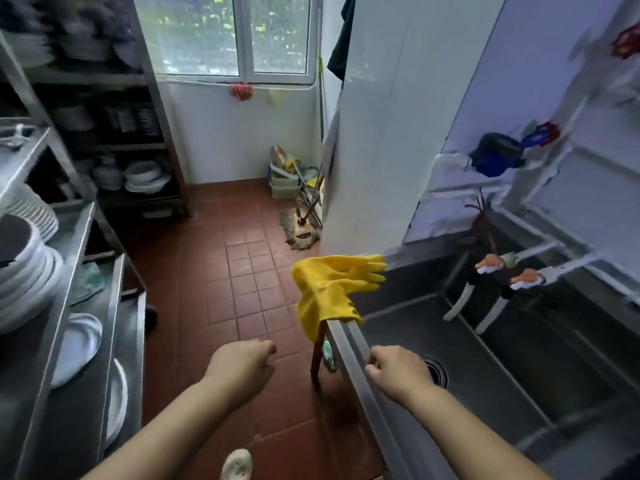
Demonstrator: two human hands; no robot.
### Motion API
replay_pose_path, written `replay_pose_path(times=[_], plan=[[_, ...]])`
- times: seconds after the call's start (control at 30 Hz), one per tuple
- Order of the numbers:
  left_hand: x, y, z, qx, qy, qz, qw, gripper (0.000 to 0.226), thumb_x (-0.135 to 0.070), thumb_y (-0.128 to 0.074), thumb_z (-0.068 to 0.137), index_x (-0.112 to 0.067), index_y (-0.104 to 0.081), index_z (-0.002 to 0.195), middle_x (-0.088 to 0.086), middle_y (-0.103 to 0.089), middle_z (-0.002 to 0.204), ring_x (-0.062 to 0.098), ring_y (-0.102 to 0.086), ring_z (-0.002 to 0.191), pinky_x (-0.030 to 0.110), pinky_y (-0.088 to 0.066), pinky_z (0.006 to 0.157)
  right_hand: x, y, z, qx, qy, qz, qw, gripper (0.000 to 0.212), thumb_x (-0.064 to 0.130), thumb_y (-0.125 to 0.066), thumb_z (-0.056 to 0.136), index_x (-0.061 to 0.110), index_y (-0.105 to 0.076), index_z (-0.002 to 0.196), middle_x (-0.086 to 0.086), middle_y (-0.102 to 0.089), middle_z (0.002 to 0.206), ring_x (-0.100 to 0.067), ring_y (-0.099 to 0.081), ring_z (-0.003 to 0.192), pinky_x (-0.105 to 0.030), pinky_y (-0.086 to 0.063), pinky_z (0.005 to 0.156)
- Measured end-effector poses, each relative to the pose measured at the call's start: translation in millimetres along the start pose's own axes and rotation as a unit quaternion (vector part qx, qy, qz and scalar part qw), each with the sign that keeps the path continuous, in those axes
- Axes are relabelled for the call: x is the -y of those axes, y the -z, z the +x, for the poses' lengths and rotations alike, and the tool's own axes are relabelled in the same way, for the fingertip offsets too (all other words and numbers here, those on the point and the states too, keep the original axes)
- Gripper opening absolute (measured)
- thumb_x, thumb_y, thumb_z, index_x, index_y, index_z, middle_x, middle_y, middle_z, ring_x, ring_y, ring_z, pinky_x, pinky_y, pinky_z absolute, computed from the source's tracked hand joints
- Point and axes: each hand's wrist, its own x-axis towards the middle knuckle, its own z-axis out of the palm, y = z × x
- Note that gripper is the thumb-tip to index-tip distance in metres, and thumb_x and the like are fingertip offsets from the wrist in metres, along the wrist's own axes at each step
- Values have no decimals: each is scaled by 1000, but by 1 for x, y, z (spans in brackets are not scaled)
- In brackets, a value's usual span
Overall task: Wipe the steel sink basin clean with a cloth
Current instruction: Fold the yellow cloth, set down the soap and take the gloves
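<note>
The steel sink basin point(398, 327) fills the right side, with a round drain point(437, 370) in its floor. A yellow rubber glove point(329, 289) hangs over the sink's front rim. My right hand point(398, 370) hovers over the front rim beside the drain, fingers curled, nothing visible in it. My left hand point(239, 363) is out over the red tiled floor, left of the sink, loosely closed and holding nothing. A green-white scrubber point(329, 356) hangs below the rim by the sink leg. A teal cloth point(89, 280) lies on the steel shelf at left.
Two taps with orange handles point(509, 271) reach over the basins from the right wall. A steel rack point(69, 306) with stacked plates lines the left. A mop point(301, 230) and a bin stand at the far corner under the window. A narrow floor aisle runs between.
</note>
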Motion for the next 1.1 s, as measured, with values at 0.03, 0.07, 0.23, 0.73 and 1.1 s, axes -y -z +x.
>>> replay_pose_path(times=[0.03,0.07,0.23,0.73,1.1], plan=[[5,1,21,4,-15,-5,1000,37,-34,-43,88,-32,-52,124,-7,-62,121,17,-56,114,30,-46,87,1,1,11,-1,-17,6,1000,24,36,-47,90,23,-63,101,-1,-66,109,-24,-60,100,-31,-44,73],[10,2,40,10,-30,-8,999,38,-33,-43,88,-32,-52,124,-7,-62,121,18,-56,114,30,-46,87,2,2,22,0,-33,9,999,23,36,-47,90,23,-63,101,0,-66,109,-24,-60,100,-31,-43,72],[44,10,128,42,-98,-6,994,37,-34,-42,89,-32,-51,125,-7,-63,119,17,-57,112,30,-47,86,15,9,73,18,-102,11,995,23,38,-46,91,23,-61,102,0,-65,109,-24,-60,99,-30,-38,67],[20,4,318,95,-227,8,969,37,-34,-45,92,-29,-50,128,-6,-57,123,17,-56,111,32,-49,82,7,-6,176,44,-211,82,973,23,35,-45,91,24,-61,103,-3,-65,111,-27,-58,104,-32,-43,74],[-30,-7,414,115,-254,-20,960,42,-31,-51,89,-24,-47,131,-2,-55,124,20,-51,112,31,-46,88,0,-9,271,17,-227,166,959,23,36,-43,96,24,-60,106,-3,-66,111,-29,-61,101,-33,-47,77]])
